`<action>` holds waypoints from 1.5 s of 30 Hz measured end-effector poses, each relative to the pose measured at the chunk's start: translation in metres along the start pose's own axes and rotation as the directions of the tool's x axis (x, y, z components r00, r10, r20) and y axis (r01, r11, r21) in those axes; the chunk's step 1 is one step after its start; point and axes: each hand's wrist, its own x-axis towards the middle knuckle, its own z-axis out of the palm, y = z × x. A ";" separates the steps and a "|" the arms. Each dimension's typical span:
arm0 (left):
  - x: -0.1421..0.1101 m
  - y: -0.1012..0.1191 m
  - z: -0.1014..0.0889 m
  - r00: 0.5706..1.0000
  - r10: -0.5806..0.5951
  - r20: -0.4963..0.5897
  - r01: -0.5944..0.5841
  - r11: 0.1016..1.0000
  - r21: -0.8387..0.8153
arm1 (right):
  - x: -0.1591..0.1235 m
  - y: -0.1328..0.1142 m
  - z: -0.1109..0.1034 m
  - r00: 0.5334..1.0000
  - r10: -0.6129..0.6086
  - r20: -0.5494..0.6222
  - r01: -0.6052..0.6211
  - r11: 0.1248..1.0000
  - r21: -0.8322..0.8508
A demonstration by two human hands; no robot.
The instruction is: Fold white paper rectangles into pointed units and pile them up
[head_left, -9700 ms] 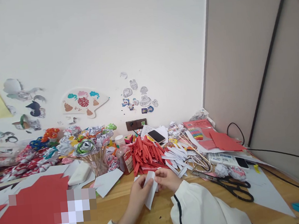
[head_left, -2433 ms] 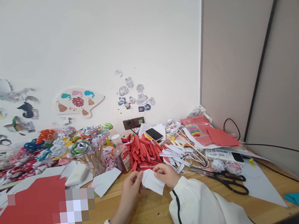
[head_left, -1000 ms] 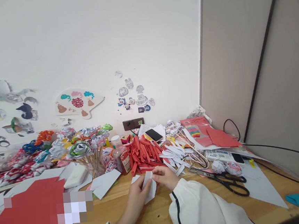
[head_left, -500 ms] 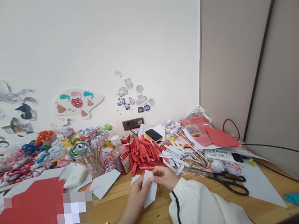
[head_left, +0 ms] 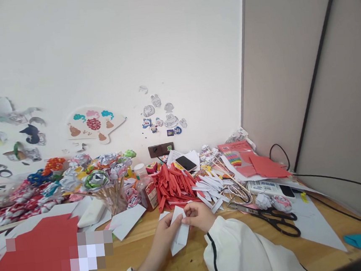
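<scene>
Both my hands pinch one small piece of white paper [head_left: 179,236] above the wooden desk [head_left: 192,265]. My left hand [head_left: 166,233] grips its left side with fingers curled. My right hand [head_left: 199,215] presses the upper right edge between thumb and fingers. The paper is folded narrow and hangs down to a point. Just behind my hands lie a pile of folded red paper strips [head_left: 174,185] and a pile of folded white strips [head_left: 210,186].
Black scissors [head_left: 278,221] lie to the right, beside crumpled paper balls [head_left: 272,202]. A glue bottle [head_left: 146,189], paper flowers on sticks [head_left: 104,179], a phone [head_left: 186,163], red sheets [head_left: 35,253] at left, white paper [head_left: 127,220] and cables [head_left: 336,181] at right.
Over the last second the white paper has been folded narrower and now points further down. My hands stay in the same spot, fingers shifted slightly along the fold.
</scene>
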 end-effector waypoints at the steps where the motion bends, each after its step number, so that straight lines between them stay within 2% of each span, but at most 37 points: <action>1: 0.000 0.000 0.000 1.000 0.004 -0.002 -0.004 1.000 0.021 | 0.000 -0.001 0.000 1.000 -0.004 0.001 0.004 1.000 -0.002; 8: -0.005 0.006 -0.001 0.991 0.101 -0.092 -0.088 0.987 0.136 | 0.000 -0.004 0.002 0.999 0.016 -0.036 -0.013 0.996 0.085; 11: -0.004 0.005 -0.001 0.991 0.107 -0.075 -0.096 0.986 0.137 | -0.001 -0.005 0.003 0.997 0.011 -0.073 -0.010 1.000 0.020; 13: -0.004 0.005 -0.001 0.993 0.096 -0.071 -0.087 0.990 0.115 | -0.002 -0.007 0.003 0.991 -0.046 -0.126 0.034 0.995 -0.091; 15: -0.004 0.006 0.000 0.993 0.068 -0.092 -0.063 0.996 0.056 | -0.004 -0.011 0.002 0.980 -0.117 -0.164 0.083 0.976 -0.202; 18: -0.005 0.008 0.002 0.994 -0.059 -0.097 0.045 0.989 -0.140 | -0.006 -0.017 0.000 0.977 -0.155 -0.149 0.108 0.953 -0.285; 21: -0.006 0.010 0.002 0.987 -0.159 -0.006 0.149 0.933 -0.326 | -0.007 -0.021 -0.001 0.980 -0.164 -0.115 0.117 0.935 -0.335; 24: -0.008 0.012 0.000 0.977 -0.191 0.097 0.214 0.896 -0.389 | -0.008 -0.023 0.000 0.979 -0.180 -0.093 0.129 0.906 -0.403; 27: -0.010 0.014 -0.002 0.969 -0.186 0.161 0.234 0.896 -0.377 | -0.010 -0.025 0.001 0.971 -0.228 -0.074 0.164 0.858 -0.487; 33: -0.011 0.020 -0.004 0.961 -0.185 0.208 0.244 0.919 -0.310 | -0.012 -0.026 0.002 0.959 -0.280 -0.044 0.200 0.778 -0.595; 39: -0.009 0.022 -0.008 0.959 -0.196 0.205 0.244 0.938 -0.247 | -0.010 -0.024 0.000 0.968 -0.247 -0.044 0.184 0.819 -0.544; 45: -0.004 0.011 -0.006 0.978 -0.148 0.146 0.179 0.957 -0.228 | -0.010 -0.022 -0.002 0.975 -0.213 -0.059 0.149 0.832 -0.535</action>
